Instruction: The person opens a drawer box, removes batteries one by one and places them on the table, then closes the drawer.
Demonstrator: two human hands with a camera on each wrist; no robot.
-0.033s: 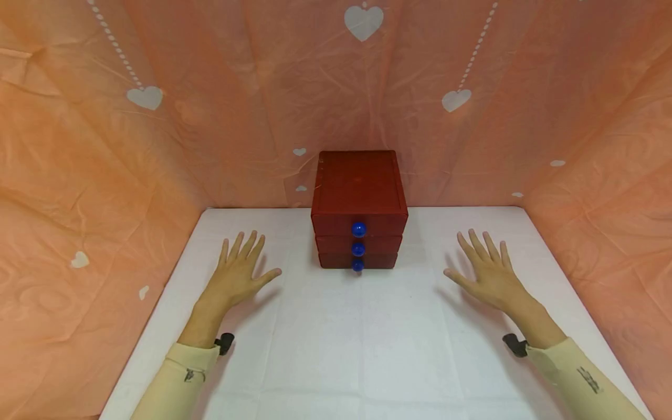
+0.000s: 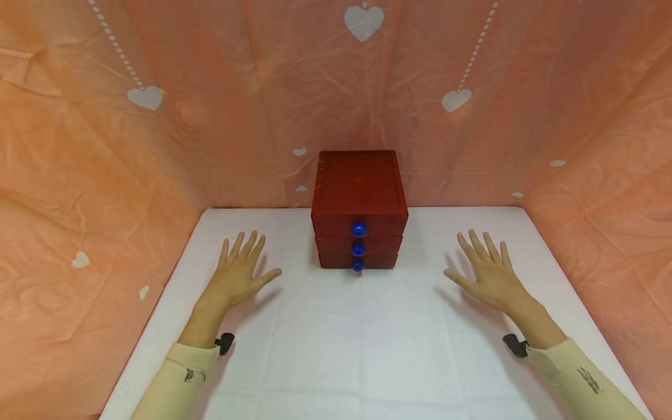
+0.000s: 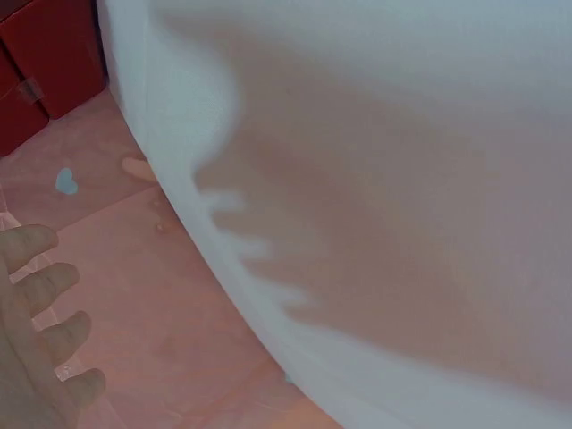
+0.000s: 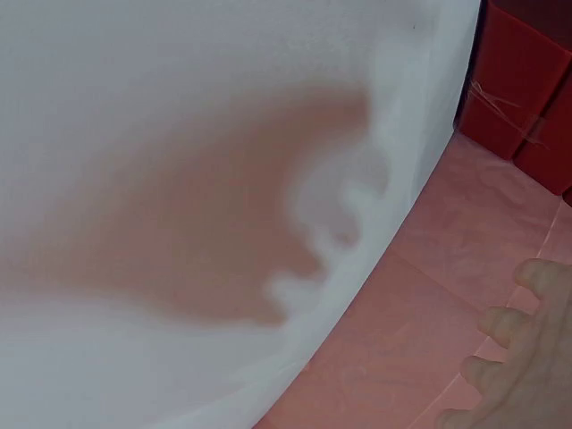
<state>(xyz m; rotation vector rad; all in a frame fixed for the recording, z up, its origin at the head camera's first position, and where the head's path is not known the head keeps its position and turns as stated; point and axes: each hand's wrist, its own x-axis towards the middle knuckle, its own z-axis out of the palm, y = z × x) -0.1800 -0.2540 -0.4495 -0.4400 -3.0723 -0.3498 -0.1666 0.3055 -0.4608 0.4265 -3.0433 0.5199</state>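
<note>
- All fingers [image 2: 258, 248] stretch wide on our left hand [image 2: 235, 279] and right hand [image 2: 488, 277], holding nothing above the white bench [image 2: 362, 344].
- We see the red drawer box [image 2: 360, 192] near the back edge, between our hands.

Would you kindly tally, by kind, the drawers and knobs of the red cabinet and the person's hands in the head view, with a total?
Red drawers: 3
Blue knobs: 3
Left hand and right hand: 2
Total: 8
</note>
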